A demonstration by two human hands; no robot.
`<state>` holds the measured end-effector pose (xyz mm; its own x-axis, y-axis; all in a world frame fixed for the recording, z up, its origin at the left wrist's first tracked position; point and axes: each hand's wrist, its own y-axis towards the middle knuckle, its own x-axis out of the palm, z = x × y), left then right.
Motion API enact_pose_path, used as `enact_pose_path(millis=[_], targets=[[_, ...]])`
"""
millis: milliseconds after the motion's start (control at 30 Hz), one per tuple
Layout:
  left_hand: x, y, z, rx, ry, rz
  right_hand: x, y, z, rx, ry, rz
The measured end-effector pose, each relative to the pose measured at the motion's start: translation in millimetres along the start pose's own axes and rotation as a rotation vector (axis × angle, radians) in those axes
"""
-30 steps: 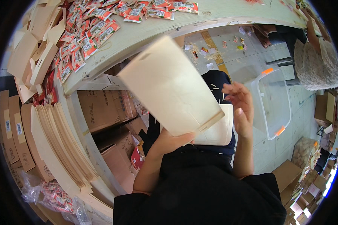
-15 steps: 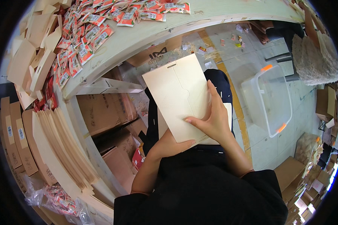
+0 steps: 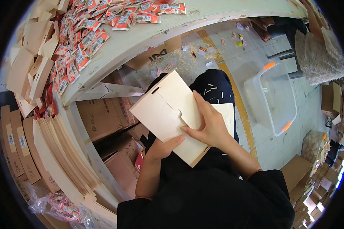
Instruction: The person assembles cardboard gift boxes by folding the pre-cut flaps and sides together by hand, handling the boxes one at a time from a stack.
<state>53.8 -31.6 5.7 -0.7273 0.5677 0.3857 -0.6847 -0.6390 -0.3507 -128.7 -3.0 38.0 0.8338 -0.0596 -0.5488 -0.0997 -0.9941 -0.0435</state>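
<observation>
A cream cardboard box point(image 3: 160, 100), flat and rectangular, is held tilted above my lap. Its face has a small dark slot near the upper end and a wavy cut line running down the middle. My left hand point(image 3: 159, 148) is closed on the lower left edge, its thumb lying on the face and its fingers hidden beneath. On the opposite side my right hand point(image 3: 213, 128) grips the right edge, thumb across the face near the cut line. Another cream cardboard piece point(image 3: 227, 114) rests on my thigh, partly behind the right hand.
A white table point(image 3: 130, 34) curves along the left and far side, bearing a heap of red-and-white packets point(image 3: 88, 42) and folded cardboard pieces point(image 3: 30, 65). Stacked cardboard sheets point(image 3: 61, 149) stand at left. A clear plastic bin point(image 3: 273, 99) sits right; another person point(image 3: 319, 57) is beyond.
The box has turned counter-clockwise, its slotted end swinging left and its lower corner coming into sight. My left thumb has moved up onto the face. The right hand has shifted slightly left.
</observation>
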Motion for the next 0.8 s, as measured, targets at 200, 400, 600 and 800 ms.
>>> enact_pose_path(millis=[200,400,600,800], targets=[[-4,7,-13,-0.010,-0.102,0.154,-17,-1,8,0.089,0.230,0.262],[2,11,-18,0.079,-0.080,0.198,-12,-4,3,-0.139,-0.077,0.436],[29,9,-11,0.344,0.448,0.157,-5,3,-3,-0.209,-0.225,0.476],[32,12,-3,0.403,0.439,0.131,-7,5,-6,-0.156,-0.122,0.480]])
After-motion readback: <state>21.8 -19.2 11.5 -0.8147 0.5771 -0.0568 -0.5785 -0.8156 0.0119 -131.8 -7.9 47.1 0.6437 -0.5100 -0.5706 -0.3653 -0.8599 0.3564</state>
